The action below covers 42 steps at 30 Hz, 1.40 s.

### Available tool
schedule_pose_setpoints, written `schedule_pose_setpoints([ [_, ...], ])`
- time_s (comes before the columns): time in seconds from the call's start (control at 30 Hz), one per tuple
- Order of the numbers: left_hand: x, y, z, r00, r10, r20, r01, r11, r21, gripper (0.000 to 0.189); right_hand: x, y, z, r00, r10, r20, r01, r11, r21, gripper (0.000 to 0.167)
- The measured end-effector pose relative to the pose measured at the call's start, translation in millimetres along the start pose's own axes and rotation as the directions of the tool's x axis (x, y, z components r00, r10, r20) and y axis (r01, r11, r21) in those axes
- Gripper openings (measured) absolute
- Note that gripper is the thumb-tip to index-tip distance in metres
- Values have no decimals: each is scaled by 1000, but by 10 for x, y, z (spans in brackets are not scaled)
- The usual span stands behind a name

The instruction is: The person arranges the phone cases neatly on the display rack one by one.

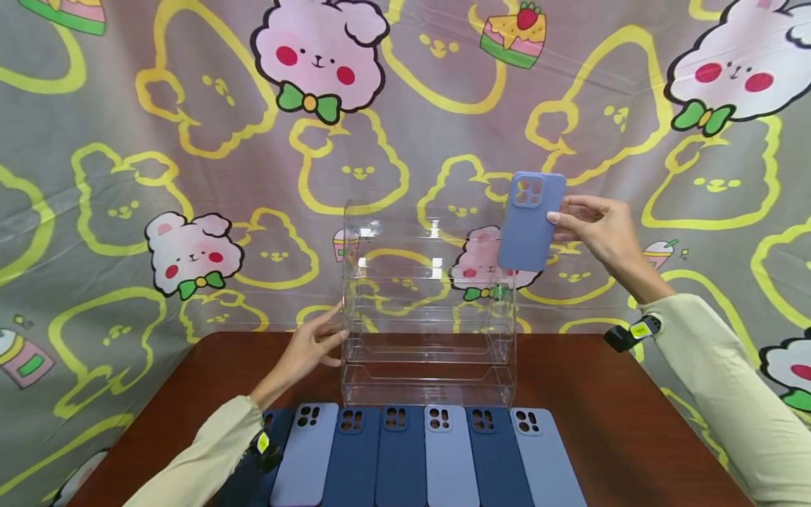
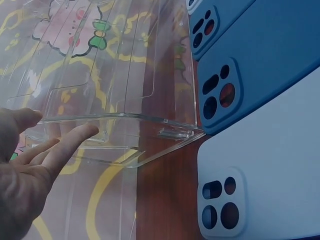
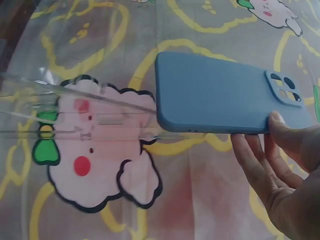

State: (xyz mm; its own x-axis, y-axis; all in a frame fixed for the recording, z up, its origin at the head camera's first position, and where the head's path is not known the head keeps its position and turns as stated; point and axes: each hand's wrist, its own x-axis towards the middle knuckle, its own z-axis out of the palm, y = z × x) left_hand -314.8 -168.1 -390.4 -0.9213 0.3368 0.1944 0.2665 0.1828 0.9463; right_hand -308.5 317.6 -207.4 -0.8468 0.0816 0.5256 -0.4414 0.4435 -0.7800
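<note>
My right hand [image 1: 598, 225] pinches a lavender-blue phone case [image 1: 531, 236] by its side edge, thumb on the back and fingers behind. The case is upright, its camera cutouts at the top, in front of the upper right part of a clear tiered acrylic rack [image 1: 427, 394]. In the right wrist view the case [image 3: 210, 95] stands out near the rack's edge. My left hand [image 1: 310, 345] is at the rack's left side, fingers extended. From the left wrist view, the fingers [image 2: 65, 150] of that hand lie against the clear side panel [image 2: 115, 117].
A row of several phone cases lies in front of the rack, dark blue ones [image 1: 350, 458] among pale lavender ones [image 1: 548, 458]. My left forearm partly covers the leftmost dark case. The brown table [image 1: 595, 422] meets a patterned cloth backdrop [image 1: 393, 127] behind.
</note>
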Motion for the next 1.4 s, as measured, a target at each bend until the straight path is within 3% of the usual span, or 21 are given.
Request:
schedule_pose_setpoints([
  [0.1,9,-5,10,1000,11,-1,-11,1000,8,68,139,-40,80,999,-36,-27,38,996,82,42],
  [0.23,24,-10,24,1000,24,-3,-24,1000,10,67,283,-60,198,996,-71,-51,82,965,247,32],
  [0.33,23,-10,20,1000,19,-2,-19,1000,13,67,354,-65,297,996,-74,-58,88,951,297,32],
  [0.6,13,22,-21,999,39,-20,-38,999,40,66,480,-63,494,996,-84,-28,88,972,217,42],
  [0.77,27,3,8,1000,22,-1,-22,1000,19,66,484,33,544,996,-89,8,86,976,202,37],
  [0.93,34,-15,35,1000,27,-12,-26,1000,9,66,484,125,613,994,-102,50,96,989,110,40],
  [1.1,26,-36,39,1000,17,-26,-17,1000,12,65,449,181,701,992,-79,100,71,994,86,41],
  [1.4,35,-46,45,999,21,-27,-21,1000,16,65,366,233,836,989,-120,92,132,981,-144,32],
])
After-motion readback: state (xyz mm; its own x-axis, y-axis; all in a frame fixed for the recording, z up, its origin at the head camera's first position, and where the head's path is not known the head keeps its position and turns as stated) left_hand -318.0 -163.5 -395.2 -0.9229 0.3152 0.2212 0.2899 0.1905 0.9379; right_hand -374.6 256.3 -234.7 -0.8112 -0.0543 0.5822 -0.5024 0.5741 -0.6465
